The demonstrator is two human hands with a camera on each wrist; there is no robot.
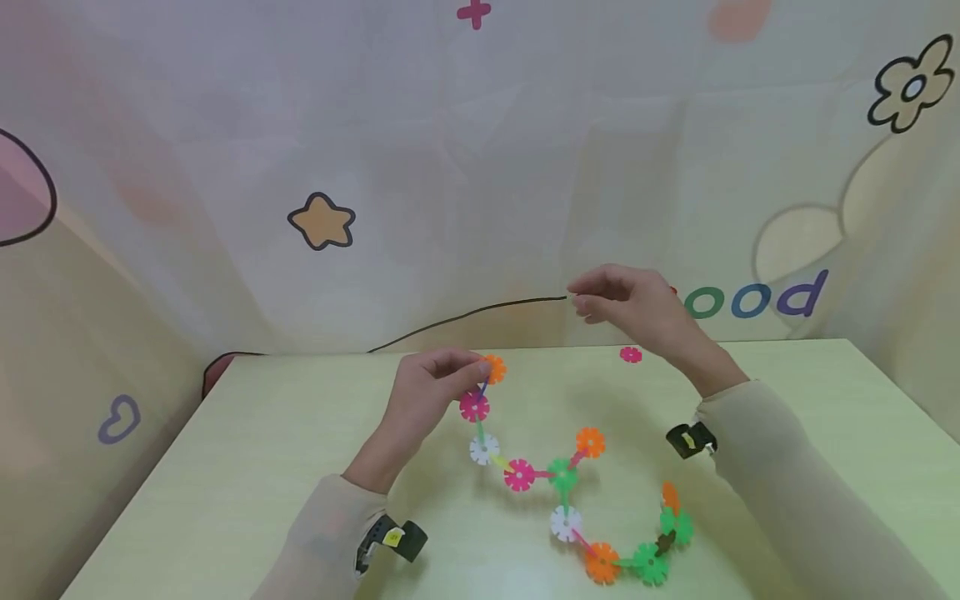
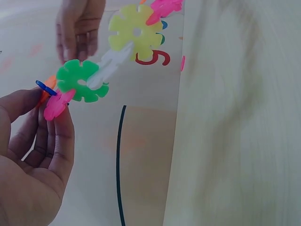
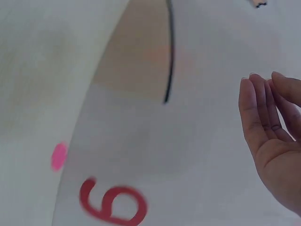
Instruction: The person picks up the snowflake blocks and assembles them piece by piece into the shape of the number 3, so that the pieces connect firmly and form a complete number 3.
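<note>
The left hand (image 1: 429, 385) pinches the raised end of a chain of snowflake discs (image 1: 564, 477) between fingertips; the chain trails down from the grip and curves across the pale green table (image 1: 262, 467). The right hand (image 1: 628, 304) hovers above, fingers relaxed, holding nothing, near a loose pink disc (image 1: 631, 355).

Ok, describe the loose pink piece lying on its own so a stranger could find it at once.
Start at the pale green table and look to its far edge, below the raised right hand. There lies a single pink flower-shaped disc, flat on the tabletop. Unlike the other pink discs, it is joined to nothing, lying apart from the chain of discs that the left hand holds.
</note>
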